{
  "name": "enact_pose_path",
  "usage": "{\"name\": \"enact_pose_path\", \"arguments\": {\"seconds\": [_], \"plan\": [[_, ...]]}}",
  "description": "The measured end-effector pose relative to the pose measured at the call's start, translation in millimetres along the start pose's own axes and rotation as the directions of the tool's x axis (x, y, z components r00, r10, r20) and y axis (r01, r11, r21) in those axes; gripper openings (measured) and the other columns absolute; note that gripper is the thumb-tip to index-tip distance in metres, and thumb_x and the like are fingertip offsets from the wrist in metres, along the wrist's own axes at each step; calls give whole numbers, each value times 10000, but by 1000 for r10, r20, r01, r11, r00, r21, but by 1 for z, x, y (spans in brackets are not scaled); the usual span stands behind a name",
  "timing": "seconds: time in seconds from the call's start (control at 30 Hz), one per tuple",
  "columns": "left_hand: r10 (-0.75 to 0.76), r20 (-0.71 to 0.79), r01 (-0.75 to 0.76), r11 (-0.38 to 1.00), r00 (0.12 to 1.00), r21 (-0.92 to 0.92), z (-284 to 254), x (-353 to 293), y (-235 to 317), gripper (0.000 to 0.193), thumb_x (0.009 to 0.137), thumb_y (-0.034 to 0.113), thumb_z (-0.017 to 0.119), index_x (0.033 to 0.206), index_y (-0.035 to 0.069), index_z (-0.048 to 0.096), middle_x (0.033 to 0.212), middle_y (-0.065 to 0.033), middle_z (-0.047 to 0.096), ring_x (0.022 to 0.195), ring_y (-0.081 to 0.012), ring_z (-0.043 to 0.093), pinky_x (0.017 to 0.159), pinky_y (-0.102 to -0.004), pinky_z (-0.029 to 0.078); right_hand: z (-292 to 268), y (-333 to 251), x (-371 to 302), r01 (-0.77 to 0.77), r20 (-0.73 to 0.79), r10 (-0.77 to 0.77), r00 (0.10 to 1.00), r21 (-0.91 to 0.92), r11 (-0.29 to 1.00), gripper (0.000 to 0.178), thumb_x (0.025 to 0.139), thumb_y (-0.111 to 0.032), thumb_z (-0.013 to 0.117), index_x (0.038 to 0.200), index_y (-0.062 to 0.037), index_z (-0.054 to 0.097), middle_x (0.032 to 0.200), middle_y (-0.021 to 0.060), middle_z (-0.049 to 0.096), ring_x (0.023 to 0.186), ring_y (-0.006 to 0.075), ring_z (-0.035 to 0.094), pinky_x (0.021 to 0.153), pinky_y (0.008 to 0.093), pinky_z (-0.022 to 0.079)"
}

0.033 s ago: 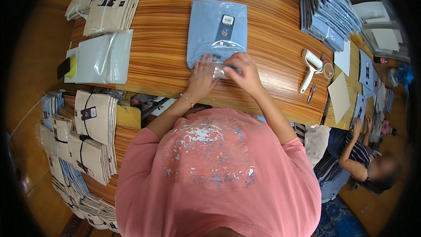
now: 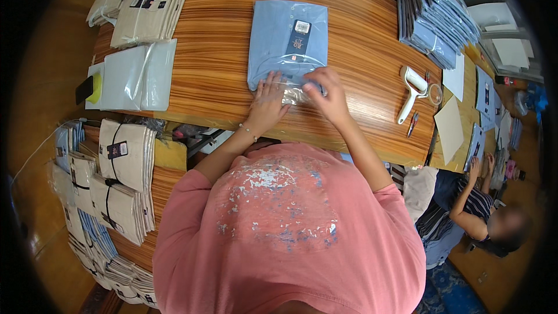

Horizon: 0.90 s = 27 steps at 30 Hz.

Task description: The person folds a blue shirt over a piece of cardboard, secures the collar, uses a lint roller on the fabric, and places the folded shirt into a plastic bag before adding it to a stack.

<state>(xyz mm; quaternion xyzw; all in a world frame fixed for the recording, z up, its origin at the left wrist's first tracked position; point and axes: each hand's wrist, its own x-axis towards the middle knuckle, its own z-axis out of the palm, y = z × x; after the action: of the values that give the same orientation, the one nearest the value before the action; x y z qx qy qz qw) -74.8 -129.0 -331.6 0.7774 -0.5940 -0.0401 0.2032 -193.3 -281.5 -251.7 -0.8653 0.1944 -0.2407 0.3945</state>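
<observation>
A folded blue garment point(image 2: 270, 35) in a clear plastic bag lies on the wooden table in front of me, with a dark hang tag point(image 2: 299, 40) showing through. My left hand point(image 2: 267, 104) rests flat on the bag's near left end, its fingers stretched out. At the near right corner, my right hand point(image 2: 329, 96) has its fingers curled and pinched at the edge of the bag's clear flap point(image 2: 296, 94). Part of that flap is hidden under my hands.
Blue bagged garments point(image 2: 430, 23) are stacked at the far right. A white lint roller point(image 2: 411, 93) and small snips point(image 2: 412, 124) lie nearer. Clear bags point(image 2: 136, 78) and beige garment bundles point(image 2: 148, 14) stand left. A co-worker's hands point(image 2: 479, 166) are at the right table.
My right hand has shifted slightly right along the flap, which now lies flatter. My left hand stays in place on the bag.
</observation>
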Motion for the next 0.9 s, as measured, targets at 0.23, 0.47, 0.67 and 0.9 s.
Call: {"name": "enact_pose_path", "arguments": {"seconds": [0.23, 0.47, 0.67, 0.9], "plan": [[-94, 245, 76, 994, 965, 83, -7, 4, 9, 568, 844, 324, 568, 1344, 93, 427, 1341, -175, 407, 1257, -333, 335, 1069, -516, 205, 9, 84, -32, -735, 289, 732, 616, 545, 404, 393, 877, -141, 593, 1211, 18, 460, 959, 86, 607, 752, 133, 588, 597, 256, 504], [-181, 255, 142, 976, 950, 162, -26, -4, 30, 604, 813, 296, 605, 1368, 172, 399, 1447, -213, 253, 1324, -438, 219, 1055, -553, 212, 20, 82, -28, -754, 421, 690, 589, 593, 282, 256, 842, -47, 601, 1074, -17, 497, 878, 60, 601, 749, 143, 603, 614, 264, 534], [-75, 647, 348, 887, 759, -305, -51, -30, 35, 593, 873, 353, 559, 1374, 98, 371, 1481, -211, 162, 1331, -436, 213, 1032, -513, 296, 22, 60, -28, -707, 472, 672, 571, 699, 109, 295, 840, 41, 536, 1102, -27, 418, 1026, 101, 560, 868, 174, 591, 682, 303, 563], [-109, 574, 259, 948, 812, -187, -142, 10, 28, 730, 736, 201, 720, 1370, 81, 378, 1386, -185, 381, 1322, -319, 321, 1062, -479, 263, 28, 59, -32, -670, 563, 590, 579, 740, -49, 395, 827, 86, 509, 1178, -39, 379, 1116, 118, 523, 969, 221, 573, 777, 384, 575]]}}
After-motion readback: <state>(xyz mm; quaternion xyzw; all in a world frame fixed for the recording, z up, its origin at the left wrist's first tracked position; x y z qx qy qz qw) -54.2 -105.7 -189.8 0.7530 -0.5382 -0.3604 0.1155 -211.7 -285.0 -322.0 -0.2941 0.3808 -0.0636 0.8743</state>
